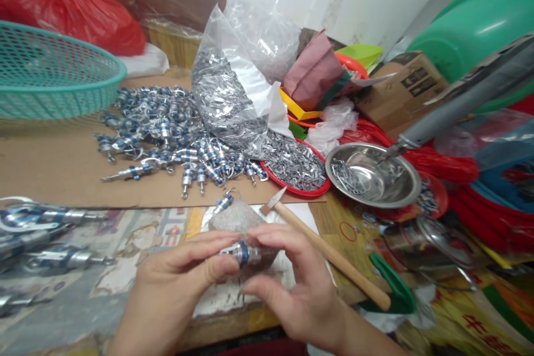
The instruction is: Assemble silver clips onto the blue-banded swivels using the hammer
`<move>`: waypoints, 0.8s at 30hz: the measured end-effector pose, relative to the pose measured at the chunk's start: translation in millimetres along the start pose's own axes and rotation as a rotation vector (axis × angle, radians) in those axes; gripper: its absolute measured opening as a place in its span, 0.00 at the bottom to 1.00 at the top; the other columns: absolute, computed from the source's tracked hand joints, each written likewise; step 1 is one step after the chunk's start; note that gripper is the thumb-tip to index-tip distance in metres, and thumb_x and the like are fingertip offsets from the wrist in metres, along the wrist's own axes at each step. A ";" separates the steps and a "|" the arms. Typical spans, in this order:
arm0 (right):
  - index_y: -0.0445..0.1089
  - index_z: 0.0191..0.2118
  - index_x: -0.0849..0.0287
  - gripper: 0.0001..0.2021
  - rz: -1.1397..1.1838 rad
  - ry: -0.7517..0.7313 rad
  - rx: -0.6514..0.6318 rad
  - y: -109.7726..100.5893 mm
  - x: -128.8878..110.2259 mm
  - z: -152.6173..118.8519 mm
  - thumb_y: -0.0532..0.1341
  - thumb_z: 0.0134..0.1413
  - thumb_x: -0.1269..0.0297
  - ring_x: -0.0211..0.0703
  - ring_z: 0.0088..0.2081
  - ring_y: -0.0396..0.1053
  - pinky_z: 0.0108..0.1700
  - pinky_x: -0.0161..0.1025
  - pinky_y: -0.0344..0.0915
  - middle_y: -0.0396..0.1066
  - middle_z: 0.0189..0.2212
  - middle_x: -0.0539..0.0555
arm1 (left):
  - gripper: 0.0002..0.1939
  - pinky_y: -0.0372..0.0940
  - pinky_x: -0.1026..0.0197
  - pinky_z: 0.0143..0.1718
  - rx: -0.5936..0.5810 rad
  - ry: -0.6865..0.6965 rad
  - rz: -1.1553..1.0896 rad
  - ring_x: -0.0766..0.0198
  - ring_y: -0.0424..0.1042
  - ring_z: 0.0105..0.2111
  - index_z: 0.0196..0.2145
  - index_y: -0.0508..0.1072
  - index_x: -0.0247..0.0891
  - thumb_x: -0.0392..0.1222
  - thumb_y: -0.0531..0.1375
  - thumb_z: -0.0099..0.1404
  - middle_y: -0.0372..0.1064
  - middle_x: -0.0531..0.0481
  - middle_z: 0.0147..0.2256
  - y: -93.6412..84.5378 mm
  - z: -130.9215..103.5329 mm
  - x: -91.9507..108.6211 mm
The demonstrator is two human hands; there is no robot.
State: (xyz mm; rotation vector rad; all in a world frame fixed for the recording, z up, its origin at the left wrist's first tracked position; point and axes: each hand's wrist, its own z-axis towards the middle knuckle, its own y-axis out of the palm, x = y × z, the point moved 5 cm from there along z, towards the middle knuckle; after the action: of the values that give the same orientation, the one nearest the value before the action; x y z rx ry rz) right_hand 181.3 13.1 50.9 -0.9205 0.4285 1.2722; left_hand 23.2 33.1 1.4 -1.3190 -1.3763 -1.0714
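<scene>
Just above a grey block [236,212] near the table's front edge, both hands are on one small silver metal fitting with a blue band [243,254]. My left hand [171,283] pinches its left end between thumb and fingers. My right hand [302,283] curls around the right end, its thumb below and fingers above; part of the fitting is hidden there. Beyond the block lies a similar blue-banded fitting [224,200]. To the right of the hands rests a hammer [334,256] with a wooden handle, its narrow head pointing away from me.
Many like fittings [162,128] are heaped on cardboard; more [62,233] lie at left. Behind are a clear bag of metal clips [225,94], a red plate of clips [296,164] and a steel bowl of pins [371,175]. A grey tool [454,103] slants over the bowl. A green basket [54,78] stands left.
</scene>
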 end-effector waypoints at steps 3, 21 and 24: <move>0.69 0.46 0.57 0.14 -0.258 -0.259 -0.071 0.7 -10.2 -6.8 0.60 0.54 0.76 0.41 0.40 0.73 0.41 0.35 0.72 0.75 0.38 0.58 | 0.02 0.72 0.60 0.37 0.018 -0.011 -0.038 0.56 0.78 0.33 0.21 0.81 0.49 0.45 0.67 0.46 0.82 0.53 0.31 -1.8 0.2 -0.1; 0.78 0.33 0.67 0.06 -0.037 0.031 -0.036 0.7 1.0 -2.3 0.66 0.46 0.77 0.41 0.30 0.74 0.33 0.32 0.71 0.75 0.30 0.62 | 0.06 0.71 0.67 0.32 -0.185 0.163 0.141 0.61 0.76 0.27 0.23 0.80 0.49 0.46 0.63 0.54 0.80 0.56 0.26 5.6 -0.2 13.2; 0.78 0.31 0.67 0.05 0.018 0.210 -0.017 0.9 8.0 -4.0 0.67 0.44 0.76 0.40 0.29 0.74 0.30 0.32 0.70 0.76 0.27 0.59 | 0.06 0.71 0.68 0.33 -0.106 -0.011 -0.007 0.61 0.78 0.30 0.28 0.81 0.49 0.44 0.68 0.48 0.81 0.56 0.28 7.1 -8.5 0.6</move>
State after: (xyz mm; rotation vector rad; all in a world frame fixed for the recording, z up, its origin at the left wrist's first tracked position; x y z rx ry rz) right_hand 183.6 15.0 42.4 -1.0718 0.5921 1.2017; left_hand 30.6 25.3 3.7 -1.3995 -1.3492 -1.1563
